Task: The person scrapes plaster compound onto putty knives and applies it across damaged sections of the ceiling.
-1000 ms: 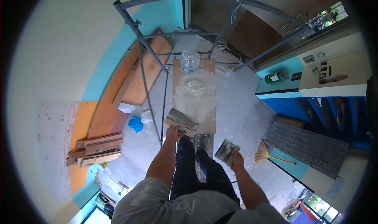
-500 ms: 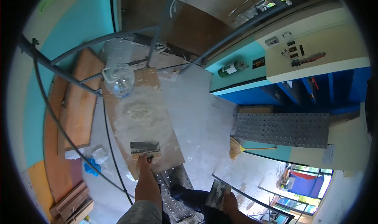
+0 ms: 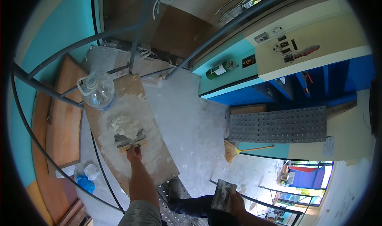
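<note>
My left hand is closed on a wide putty knife with a pale handle strip. Its dark blade lies low over a wooden board, partly covered by a mound of wet off-white plaster. In my right hand, at the lower right over my leg, is a second wide putty knife. Its flat rectangular metal blade is smeared with plaster and tilted up. A large clear plastic jug stands at the board's far left corner.
Grey scaffold tubes frame the left and far sides, above a perforated metal platform under my feet. Wooden panels lean at left. A straw broom, a perforated metal plank and a green cylinder are at right.
My left hand has pushed the putty knife forward and slightly left into the plaster, which is now heaped on its blade. My right-hand knife has risen slightly, and the view has shifted.
</note>
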Action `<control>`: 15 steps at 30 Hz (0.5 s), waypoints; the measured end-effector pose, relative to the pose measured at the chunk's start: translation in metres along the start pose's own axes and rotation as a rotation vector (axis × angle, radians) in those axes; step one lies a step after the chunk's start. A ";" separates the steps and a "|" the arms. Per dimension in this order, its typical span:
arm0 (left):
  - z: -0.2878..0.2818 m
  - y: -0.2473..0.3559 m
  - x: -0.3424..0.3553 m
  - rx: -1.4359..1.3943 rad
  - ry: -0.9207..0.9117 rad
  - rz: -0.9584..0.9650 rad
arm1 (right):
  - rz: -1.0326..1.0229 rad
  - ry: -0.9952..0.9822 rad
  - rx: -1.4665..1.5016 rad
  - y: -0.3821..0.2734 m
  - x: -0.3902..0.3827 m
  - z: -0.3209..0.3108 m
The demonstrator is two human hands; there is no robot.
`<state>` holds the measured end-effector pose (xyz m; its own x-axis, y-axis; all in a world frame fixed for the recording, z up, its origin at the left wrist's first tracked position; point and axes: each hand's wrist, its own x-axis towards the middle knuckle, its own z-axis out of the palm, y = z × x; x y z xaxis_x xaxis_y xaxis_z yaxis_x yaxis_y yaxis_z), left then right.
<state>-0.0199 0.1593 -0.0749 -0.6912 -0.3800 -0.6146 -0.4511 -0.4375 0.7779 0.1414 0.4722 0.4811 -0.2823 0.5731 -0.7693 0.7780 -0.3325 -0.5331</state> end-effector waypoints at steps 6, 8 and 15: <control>0.024 0.070 -0.047 -0.748 0.137 -0.380 | -0.010 0.030 -0.056 -0.002 0.000 -0.010; -0.022 0.086 -0.053 -0.373 0.037 -0.127 | -0.066 -0.096 -0.136 0.027 0.020 -0.034; -0.003 0.265 -0.162 -0.612 -0.199 -0.164 | -0.012 -0.078 -0.505 -0.009 -0.016 -0.007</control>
<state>-0.0262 0.1027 0.2306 -0.7582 -0.1368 -0.6375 -0.1983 -0.8831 0.4253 0.1431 0.4713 0.5006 -0.3192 0.5109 -0.7982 0.9431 0.0884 -0.3206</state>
